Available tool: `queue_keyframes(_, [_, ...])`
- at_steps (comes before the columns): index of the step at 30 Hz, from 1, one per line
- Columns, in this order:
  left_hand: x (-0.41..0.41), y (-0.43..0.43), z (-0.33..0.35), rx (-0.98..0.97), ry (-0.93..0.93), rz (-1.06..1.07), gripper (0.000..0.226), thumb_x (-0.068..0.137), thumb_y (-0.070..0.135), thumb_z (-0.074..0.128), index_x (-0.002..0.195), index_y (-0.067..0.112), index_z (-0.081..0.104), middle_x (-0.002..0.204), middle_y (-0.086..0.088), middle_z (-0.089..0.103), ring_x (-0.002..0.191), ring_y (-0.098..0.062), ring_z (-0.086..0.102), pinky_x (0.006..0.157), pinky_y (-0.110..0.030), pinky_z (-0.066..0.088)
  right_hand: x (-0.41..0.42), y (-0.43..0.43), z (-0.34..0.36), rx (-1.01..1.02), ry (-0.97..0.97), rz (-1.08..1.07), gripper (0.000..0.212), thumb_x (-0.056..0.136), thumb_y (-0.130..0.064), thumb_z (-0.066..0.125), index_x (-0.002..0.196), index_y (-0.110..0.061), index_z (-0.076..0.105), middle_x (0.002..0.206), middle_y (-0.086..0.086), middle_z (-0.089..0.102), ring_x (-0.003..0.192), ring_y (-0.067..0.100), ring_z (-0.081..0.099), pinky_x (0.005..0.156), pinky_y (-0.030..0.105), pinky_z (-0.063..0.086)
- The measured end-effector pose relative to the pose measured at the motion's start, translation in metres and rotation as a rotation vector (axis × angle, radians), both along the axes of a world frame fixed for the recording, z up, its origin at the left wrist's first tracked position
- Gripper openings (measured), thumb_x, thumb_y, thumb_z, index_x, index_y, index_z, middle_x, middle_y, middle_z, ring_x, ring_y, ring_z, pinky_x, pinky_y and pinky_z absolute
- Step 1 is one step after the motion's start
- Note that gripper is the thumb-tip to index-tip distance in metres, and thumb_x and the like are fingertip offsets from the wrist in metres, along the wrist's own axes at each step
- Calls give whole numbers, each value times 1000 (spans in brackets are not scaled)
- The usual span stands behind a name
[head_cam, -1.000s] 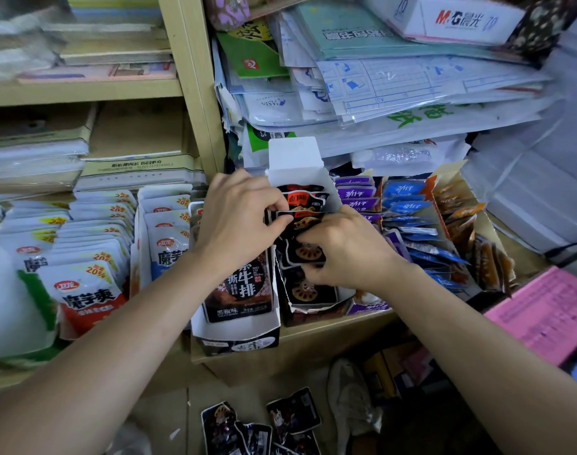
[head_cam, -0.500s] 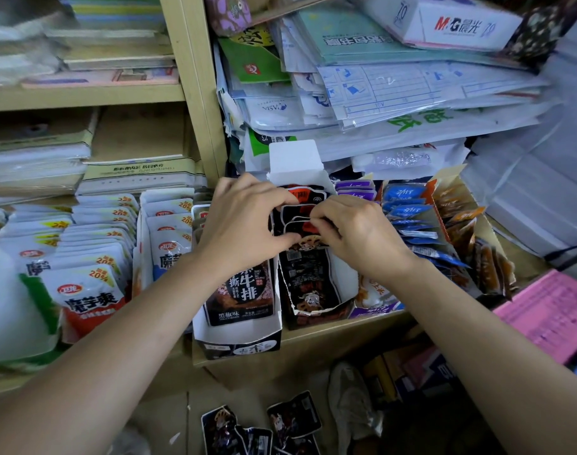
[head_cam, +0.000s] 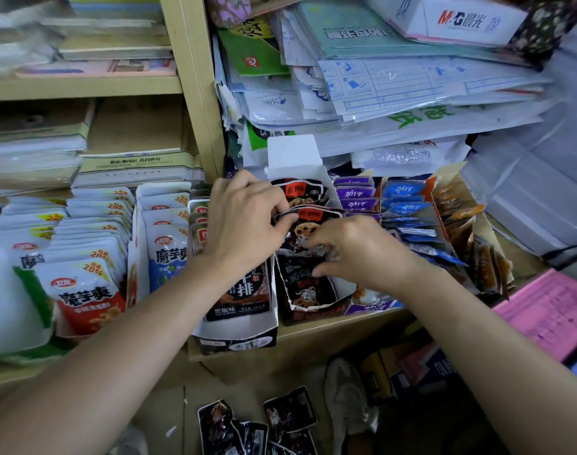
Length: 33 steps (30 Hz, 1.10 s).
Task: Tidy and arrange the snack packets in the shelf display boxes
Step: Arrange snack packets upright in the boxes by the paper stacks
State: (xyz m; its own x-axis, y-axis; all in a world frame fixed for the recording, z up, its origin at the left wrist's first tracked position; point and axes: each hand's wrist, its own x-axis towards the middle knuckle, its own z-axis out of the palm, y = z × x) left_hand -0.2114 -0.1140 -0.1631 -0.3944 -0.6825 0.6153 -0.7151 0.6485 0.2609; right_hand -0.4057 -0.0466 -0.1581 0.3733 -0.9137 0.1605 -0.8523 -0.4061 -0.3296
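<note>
Roughly midway: my left hand and right hand pinch glossy black snack packets upright in the torn white cardboard box; fallen black packets await on the floor.

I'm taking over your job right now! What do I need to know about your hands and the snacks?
Left hand: fingers curled over the tops of the black packets toward the back of the middle box.
Right hand: pinches black packets nearer the front of the same box.
Done: white packets and purple packets stand in rows in their own boxes.
Left: the black packets stand uneven, the blue packets have slumped, and several loose packets lie on the floor below the shelf.
</note>
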Motion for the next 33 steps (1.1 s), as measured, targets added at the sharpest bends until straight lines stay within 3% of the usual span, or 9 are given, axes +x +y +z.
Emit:
queue_keyframes(2, [3, 1, -3, -9, 3, -29, 21, 75, 38, 85, 71, 24, 70, 74, 11, 68, 88, -22, 58, 78, -36, 33, 6, -2, -3, 103, 85, 4, 64, 69, -31, 90, 127, -16, 67, 118, 2, 71, 105, 17, 66, 92, 33, 53])
queue_keyframes(5, [9, 3, -4, -13, -15, -59, 22, 75, 36, 86, 69, 23, 69, 76, 10, 70, 95, -22, 60, 80, -39, 38, 21, -2, -8, 149, 264, 49, 76, 70, -38, 88, 139, -27, 56, 129, -3, 65, 115, 19, 62, 92, 40, 54])
queue_keyframes(9, [17, 5, -2, 9, -27, -71, 20, 75, 34, 86, 70, 21, 73, 80, 7, 71, 98, -23, 62, 82, -39, 37, 29, -1, -14, 155, 458, 98, 62, 86, -34, 73, 141, -44, 47, 129, -8, 60, 118, 20, 59, 84, 41, 52])
queue_keyframes(14, [24, 6, -3, 31, -58, -97, 18, 76, 32, 87, 75, 19, 75, 83, 6, 73, 102, -24, 62, 87, -40, 39, 25, -7, -12, 376, 450, 117, 65, 89, -19, 67, 138, -56, 46, 137, -9, 44, 130, 22, 42, 102, 51, 43])
queue_keyframes(22, [28, 7, -3, 6, -89, -111, 19, 77, 24, 88, 72, 17, 72, 79, 7, 71, 105, -27, 64, 85, -43, 40, 26, -7, -13, 471, 379, 111, 62, 93, -13, 61, 138, -53, 47, 144, -8, 35, 136, 27, 35, 115, 51, 28])
queue_keyframes(24, [27, 7, -3, 1, -96, -114, 19, 76, 21, 89, 70, 17, 71, 78, 7, 71, 105, -27, 64, 85, -41, 38, 27, -7, -14, 462, 323, 88, 55, 92, -10, 59, 132, -48, 54, 140, -7, 40, 132, 28, 42, 111, 50, 34])
queue_keyframes(27, [27, 6, -1, 0, -103, -120, 18, 77, 19, 87, 69, 16, 71, 78, 7, 71, 105, -27, 64, 87, -37, 34, 29, -6, -16, 343, 277, 18, 39, 93, -14, 61, 124, -36, 58, 125, -5, 58, 116, 29, 59, 88, 42, 52])
queue_keyframes(29, [27, 7, 0, -2, -105, -130, 18, 78, 19, 87, 69, 16, 72, 78, 7, 72, 106, -27, 64, 88, -36, 32, 30, -4, -16, 301, 294, -27, 37, 94, -11, 57, 125, -32, 58, 118, -2, 63, 109, 29, 64, 75, 36, 51])
queue_keyframes(33, [29, 8, -1, 5, -94, -139, 16, 80, 18, 84, 70, 17, 72, 79, 7, 72, 107, -27, 65, 89, -39, 35, 30, -3, -12, 330, 291, 17, 55, 94, -7, 53, 135, -44, 55, 134, -13, 54, 115, 25, 62, 87, 40, 55])
